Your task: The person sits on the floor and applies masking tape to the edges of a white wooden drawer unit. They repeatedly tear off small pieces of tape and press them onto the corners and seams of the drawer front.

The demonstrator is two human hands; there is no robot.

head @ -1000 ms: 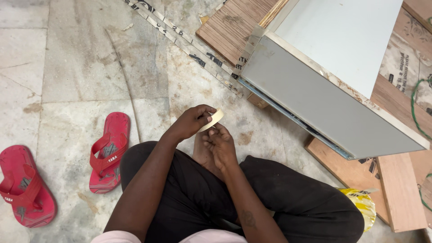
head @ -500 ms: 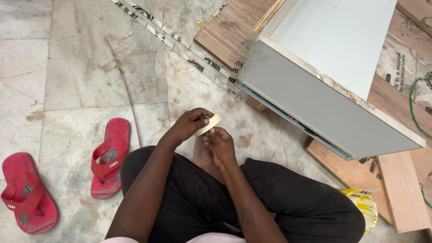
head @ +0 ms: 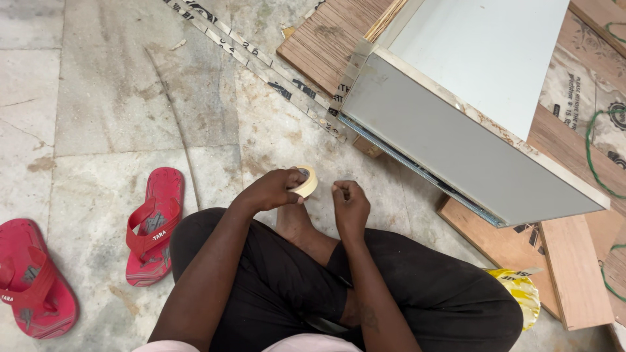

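Observation:
I sit cross-legged on a marble floor in black trousers. My left hand (head: pixel 274 189) grips a small roll of beige masking tape (head: pixel 306 181) just above my feet. A short way to its right, my right hand (head: pixel 349 205) is closed with its fingertips pinched together, level with the roll; whether a strip of tape runs between them is too fine to tell. A grey box-shaped cabinet panel (head: pixel 456 150) with pale taped edges lies just beyond both hands.
Two red flip-flops (head: pixel 153 225) (head: pixel 29 280) lie on the floor to my left. Plywood boards (head: pixel 574 267) sit under and to the right of the cabinet. A yellow plastic bag (head: pixel 518 293) rests by my right knee. Long printed strips (head: pixel 261 68) cross the floor ahead.
My hands were pressed together around the tape roll; now the right hand has drawn away to the right, leaving a gap, while the left keeps the roll.

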